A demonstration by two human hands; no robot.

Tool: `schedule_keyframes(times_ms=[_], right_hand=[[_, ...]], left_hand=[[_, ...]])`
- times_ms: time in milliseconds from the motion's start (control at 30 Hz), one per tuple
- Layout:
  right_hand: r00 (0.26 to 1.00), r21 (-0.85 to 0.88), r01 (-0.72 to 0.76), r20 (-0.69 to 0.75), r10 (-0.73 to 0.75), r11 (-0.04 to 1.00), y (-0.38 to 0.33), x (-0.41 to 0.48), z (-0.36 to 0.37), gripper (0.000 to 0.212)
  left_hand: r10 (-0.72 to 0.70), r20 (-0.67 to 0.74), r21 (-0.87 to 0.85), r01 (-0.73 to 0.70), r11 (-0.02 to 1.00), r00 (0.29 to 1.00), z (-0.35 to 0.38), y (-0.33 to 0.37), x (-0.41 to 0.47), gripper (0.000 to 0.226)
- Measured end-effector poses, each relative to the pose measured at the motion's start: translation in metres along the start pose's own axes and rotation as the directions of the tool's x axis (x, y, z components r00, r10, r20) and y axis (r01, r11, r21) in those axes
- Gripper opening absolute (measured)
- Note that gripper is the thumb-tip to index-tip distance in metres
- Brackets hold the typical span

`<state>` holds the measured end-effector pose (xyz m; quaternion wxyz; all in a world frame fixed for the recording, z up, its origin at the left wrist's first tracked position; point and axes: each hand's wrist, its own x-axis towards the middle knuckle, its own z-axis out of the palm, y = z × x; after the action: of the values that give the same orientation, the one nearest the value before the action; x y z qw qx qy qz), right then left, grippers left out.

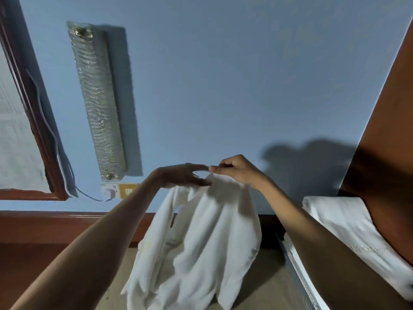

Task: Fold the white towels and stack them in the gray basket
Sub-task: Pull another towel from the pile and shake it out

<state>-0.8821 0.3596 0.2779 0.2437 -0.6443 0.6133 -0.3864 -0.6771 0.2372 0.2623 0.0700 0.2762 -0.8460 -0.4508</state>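
Note:
A white towel (201, 238) hangs in loose folds in front of me, held up at chest height before a blue wall. My right hand (234, 171) pinches the towel's top edge with curled fingers. My left hand (183, 175) reaches in from the left with its fingers straight, touching the top of the cloth just beside the right hand. The towel's lower end drapes down toward the beige floor. The gray basket is out of view.
A bed with white bedding (348, 233) and a pillow stands at the right against a brown headboard (384, 135). A long wall lamp (98, 101), a socket (120, 190) with a cable, and a wood-framed window (26, 121) are on the wall at left.

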Motion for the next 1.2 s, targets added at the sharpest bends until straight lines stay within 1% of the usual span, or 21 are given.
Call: schedule_keyframes(times_ms=[33, 67, 100, 200, 233, 300, 367, 467, 567, 633, 667, 700, 733, 767, 833, 900, 967, 1033, 1067, 1133, 1200], right_hand=[[1.000, -0.011, -0.003, 0.011, 0.003, 1.000, 0.001, -0.003, 0.000, 0.039], [1.000, -0.017, -0.016, 0.018, 0.016, 1.000, 0.002, -0.007, -0.001, 0.041], [0.999, -0.024, -0.024, 0.022, 0.025, 0.999, 0.007, -0.010, -0.003, 0.042], [0.998, -0.030, -0.047, 0.034, 0.048, 0.998, 0.020, -0.025, -0.013, 0.041], [0.997, -0.031, -0.057, 0.048, 0.058, 0.998, 0.025, -0.028, -0.017, 0.045], [0.994, -0.030, -0.081, 0.065, 0.083, 0.996, 0.032, -0.036, -0.024, 0.061], [0.995, -0.012, -0.084, 0.054, 0.085, 0.996, 0.036, -0.045, -0.030, 0.070], [0.993, -0.017, -0.116, 0.033, 0.116, 0.993, 0.043, -0.057, -0.036, 0.070], [0.994, -0.013, -0.106, 0.023, 0.107, 0.994, 0.044, -0.061, -0.038, 0.063], [0.994, -0.001, -0.107, 0.003, 0.107, 0.994, 0.041, -0.060, -0.037, 0.048], [0.994, 0.028, -0.113, -0.012, 0.113, 0.993, 0.038, -0.059, -0.036, 0.035], [0.992, 0.074, -0.121, -0.029, 0.123, 0.990, 0.036, -0.057, -0.035, 0.025], [0.989, 0.132, -0.135, -0.043, 0.142, 0.982, 0.035, -0.056, -0.032, 0.019], [0.985, 0.188, -0.152, -0.053, 0.165, 0.970, 0.036, -0.053, -0.029, 0.019], [0.972, 0.312, -0.199, -0.057, 0.227, 0.929, 0.036, -0.050, -0.021, 0.028], [0.959, 0.428, -0.230, -0.054, 0.279, 0.874, 0.038, -0.046, -0.010, 0.033], [0.946, 0.472, -0.256, -0.057, 0.319, 0.843, 0.040, -0.040, 0.002, 0.023], [0.933, 0.510, -0.262, -0.084, 0.351, 0.819, 0.043, -0.033, 0.016, 0.007], [0.922, 0.546, -0.265, -0.098, 0.375, 0.795, 0.044, -0.029, 0.023, 0.003], [0.902, 0.609, -0.264, -0.119, 0.415, 0.748, 0.044, -0.023, 0.032, 0.003], [0.889, 0.668, -0.265, -0.110, 0.445, 0.696, 0.040, -0.018, 0.037, 0.006]], left_hand=[[0.005, 0.053, -0.025, -0.004, 1.000, 0.999, 0.010, 0.008, 0.002, 0.040], [0.016, 0.064, -0.049, -0.013, 0.999, 0.998, 0.017, 0.011, 0.004, 0.037], [0.031, 0.057, -0.071, -0.027, 0.997, 0.998, 0.020, 0.014, 0.003, 0.040], [0.053, -0.036, -0.165, -0.058, 0.985, 0.998, 0.025, 0.013, 0.000, 0.048], [0.056, -0.077, -0.218, -0.072, 0.973, 0.995, 0.026, 0.014, -0.002, 0.047], [0.037, -0.183, -0.329, -0.097, 0.939, 0.982, 0.030, 0.014, -0.006, 0.036], [-0.026, -0.339, -0.376, -0.110, 0.920, 0.940, 0.030, 0.011, -0.007, 0.031], [-0.117, -0.526, -0.385, -0.113, 0.916, 0.842, 0.027, 0.005, -0.006, 0.035], [-0.196, -0.652, -0.397, -0.110, 0.911, 0.732, 0.025, 0.004, -0.001, 0.035], [-0.216, -0.695, -0.365, -0.078, 0.928, 0.686, 0.027, 0.004, 0.002, 0.034], [-0.215, -0.693, -0.342, -0.051, 0.938, 0.688, 0.030, 0.005, 0.003, 0.028], [-0.208, -0.677, -0.324, -0.032, 0.946, 0.706, 0.035, 0.006, 0.002, 0.020], [-0.193, -0.649, -0.314, -0.028, 0.949, 0.736, 0.041, 0.007, 0.002, 0.014], [-0.166, -0.613, -0.304, -0.038, 0.952, 0.772, 0.046, 0.008, 0.001, 0.015], [-0.081, -0.544, -0.259, -0.075, 0.963, 0.835, 0.056, 0.008, 0.000, 0.025], [-0.004, -0.506, -0.204, -0.115, 0.972, 0.862, 0.064, 0.006, 0.000, 0.027], [0.054, -0.494, -0.162, -0.153, 0.975, 0.868, 0.071, 0.007, 0.000, 0.025], [0.099, -0.496, -0.114, -0.177, 0.978, 0.863, 0.078, 0.008, 0.000, 0.031], [0.115, -0.502, -0.094, -0.187, 0.978, 0.857, 0.080, 0.007, 0.000, 0.036], [0.136, -0.526, -0.066, -0.200, 0.978, 0.839, 0.082, 0.003, 0.000, 0.042], [0.147, -0.562, -0.020, -0.191, 0.981, 0.814, 0.080, 0.000, -0.001, 0.040]])
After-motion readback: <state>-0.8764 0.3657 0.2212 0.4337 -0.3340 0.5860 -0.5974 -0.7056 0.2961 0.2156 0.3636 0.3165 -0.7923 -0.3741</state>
